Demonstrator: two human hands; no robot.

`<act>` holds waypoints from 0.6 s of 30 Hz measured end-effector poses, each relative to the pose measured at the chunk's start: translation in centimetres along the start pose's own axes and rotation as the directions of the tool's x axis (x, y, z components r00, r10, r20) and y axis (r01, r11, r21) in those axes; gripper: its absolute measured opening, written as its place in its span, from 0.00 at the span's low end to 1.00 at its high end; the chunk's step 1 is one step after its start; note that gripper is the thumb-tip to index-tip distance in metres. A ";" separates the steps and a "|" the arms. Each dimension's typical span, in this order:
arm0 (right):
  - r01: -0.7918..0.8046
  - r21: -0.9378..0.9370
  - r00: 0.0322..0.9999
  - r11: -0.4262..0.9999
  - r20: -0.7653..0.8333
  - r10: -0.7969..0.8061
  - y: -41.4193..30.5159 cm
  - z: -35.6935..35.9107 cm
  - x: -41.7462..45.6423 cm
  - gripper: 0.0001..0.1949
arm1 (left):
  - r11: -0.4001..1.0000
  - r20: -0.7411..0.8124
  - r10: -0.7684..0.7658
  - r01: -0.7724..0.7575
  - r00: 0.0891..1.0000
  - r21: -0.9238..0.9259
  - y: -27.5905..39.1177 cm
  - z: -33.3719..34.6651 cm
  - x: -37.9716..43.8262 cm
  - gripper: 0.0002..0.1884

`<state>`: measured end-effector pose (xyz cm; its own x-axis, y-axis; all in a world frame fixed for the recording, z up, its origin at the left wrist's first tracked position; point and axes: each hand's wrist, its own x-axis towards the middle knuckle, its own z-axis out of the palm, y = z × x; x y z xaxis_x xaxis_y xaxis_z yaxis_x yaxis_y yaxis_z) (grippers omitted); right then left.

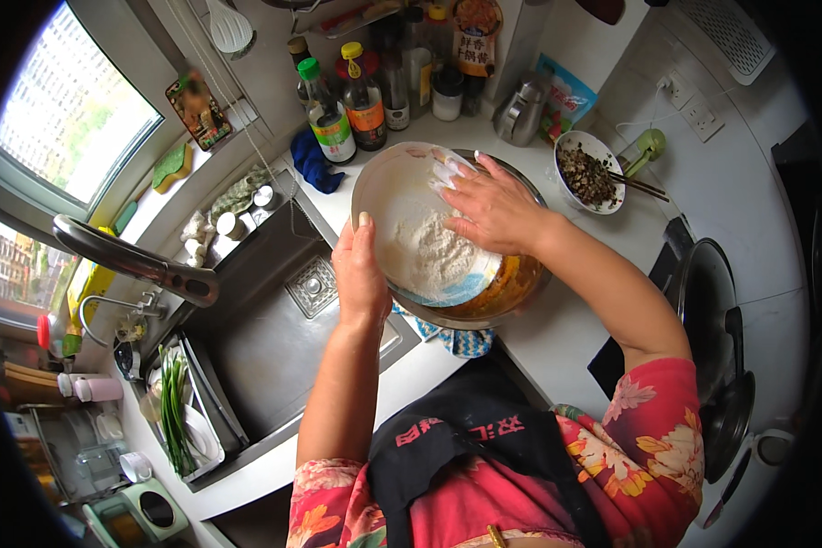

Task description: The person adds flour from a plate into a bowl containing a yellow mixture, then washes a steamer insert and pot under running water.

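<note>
My left hand (362, 274) grips the left rim of a wide, shallow white bowl (390, 185) with a blue patch, thumb on top. The bowl is tilted over a metal basin (478, 320). White flour (438, 250) lies heaped inside, towards the lower side. My right hand (496, 205) reaches in from the right with its fingers apart. Its flour-coated fingertips are against the bowl's inner surface, above the flour. An orange mash-like food (514, 277) shows in the basin below the bowl; the rest of it is hidden.
A sink (267, 363) with a curved faucet (137, 264) lies left. Sauce bottles (330, 123) stand behind the basin. At right are a bowl of chopped dark food (589, 175) with chopsticks (640, 186) and a lidded pan (709, 308). A crocheted cloth (462, 342) pokes out below the basin.
</note>
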<state>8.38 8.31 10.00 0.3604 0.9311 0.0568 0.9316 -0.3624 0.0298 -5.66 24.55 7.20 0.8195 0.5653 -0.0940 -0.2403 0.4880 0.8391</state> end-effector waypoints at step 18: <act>0.068 0.348 0.995 0.935 0.040 -0.088 -7.1 -1.5 -1.0 0.25 | 0.995 -0.060 0.019 -0.025 0.998 -0.098 -0.7 0.7 0.0 0.21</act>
<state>1.33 9.91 11.23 0.2791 0.9602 0.0145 0.9126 -0.2605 -0.3153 -5.15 23.71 6.97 0.7822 0.6133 -0.1097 -0.3105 0.5365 0.7847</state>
